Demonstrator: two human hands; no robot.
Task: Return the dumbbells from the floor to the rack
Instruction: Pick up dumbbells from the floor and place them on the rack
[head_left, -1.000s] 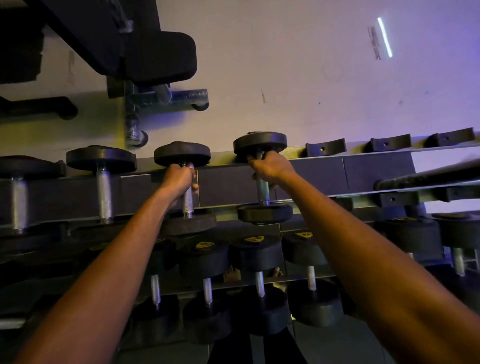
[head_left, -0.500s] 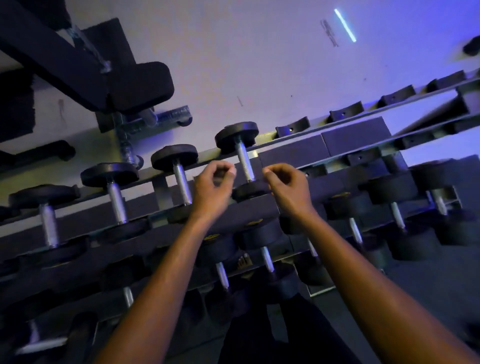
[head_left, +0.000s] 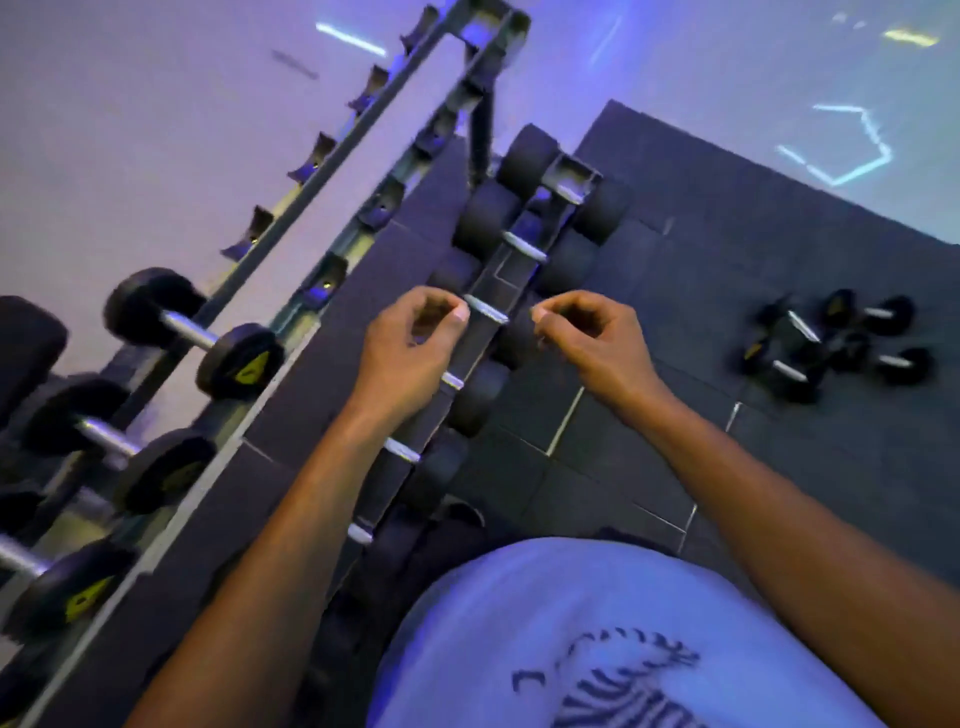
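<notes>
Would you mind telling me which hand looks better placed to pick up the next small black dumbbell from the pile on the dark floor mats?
Probably the right hand: it holds nothing and sits on the same side as the pile of small black dumbbells on the dark floor mats. The left hand, also holding nothing, is toward the metal rack.

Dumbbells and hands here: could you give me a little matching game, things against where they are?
Things:
1. left hand
2. loose dumbbells
3. top rack dumbbell
4. empty cradles

Places:
A. on the floor mat, far right
B. resting across the upper rails, yellow logo on its end
C. in mid-air, holding nothing
D. along the upper rail, unfilled

Pairs: 1-C, 2-A, 3-B, 4-D
</notes>
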